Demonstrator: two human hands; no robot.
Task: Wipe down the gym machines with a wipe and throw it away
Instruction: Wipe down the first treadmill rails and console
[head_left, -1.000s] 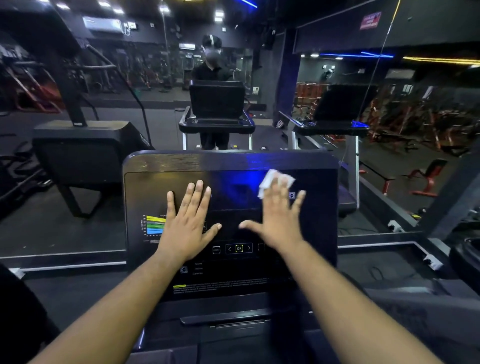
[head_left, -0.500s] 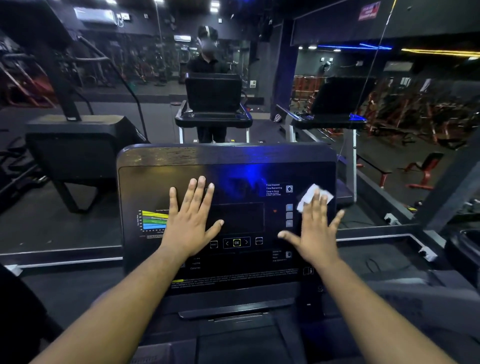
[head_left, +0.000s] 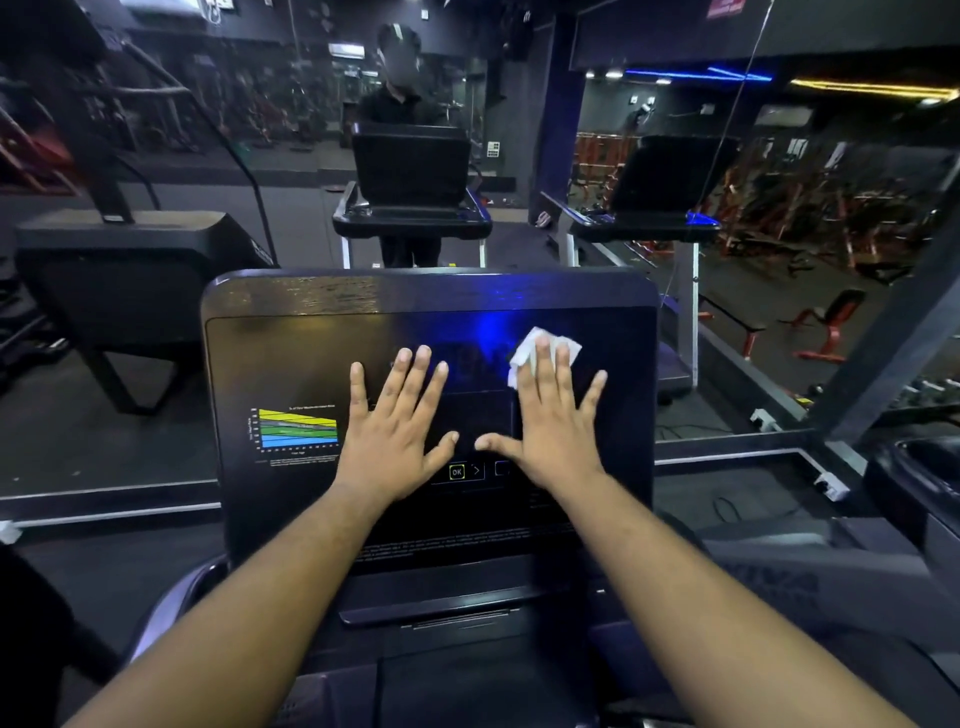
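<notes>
Right hand (head_left: 550, 415) lay flat, fingers straight, pressing the white wipe (head_left: 540, 349) against the console panel (head_left: 291, 364) near its upper-right corner. Left hand (head_left: 395, 421) was spread flat at panel centre, holding nothing. Advisable: even pressure, overlapping passes out to every edge.

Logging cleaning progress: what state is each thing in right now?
Left hand: flat, fingers spread, resting on the console.
Right hand: flat, pressing the wipe to the panel.
Wipe: crumpled, under the fingertips.
Treadmill console: display dark, OK button lit.
</notes>
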